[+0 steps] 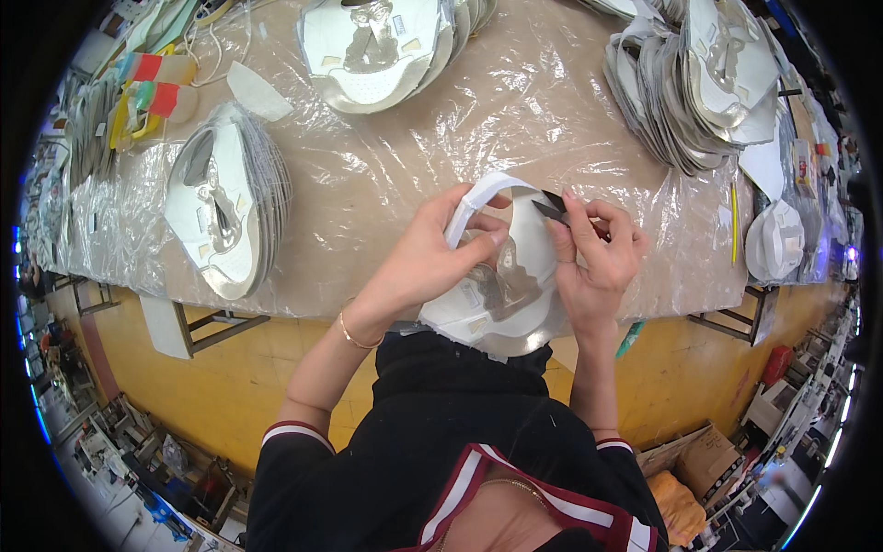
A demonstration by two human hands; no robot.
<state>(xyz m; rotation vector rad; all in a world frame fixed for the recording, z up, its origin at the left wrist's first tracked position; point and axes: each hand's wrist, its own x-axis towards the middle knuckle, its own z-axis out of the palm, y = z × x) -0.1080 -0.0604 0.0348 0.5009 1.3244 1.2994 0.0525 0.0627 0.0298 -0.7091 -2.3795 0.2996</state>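
Note:
A flat silver and white shoe upper piece (497, 294) lies over the near table edge in front of me. My left hand (432, 248) grips its white padded collar strip (469, 207), bending it up. Pinched in my right hand (593, 248) is a small dark tool (555, 208) at the top of the piece, next to the strip. A thin bracelet sits on my left wrist.
A table (386, 175) covered in wrinkled clear plastic holds stacks of the same silver pieces at the left (225, 207), top middle (377, 51) and top right (699, 83). Coloured tape rolls (152, 92) lie at the far left. Yellow floor (230, 377) shows below the table edge.

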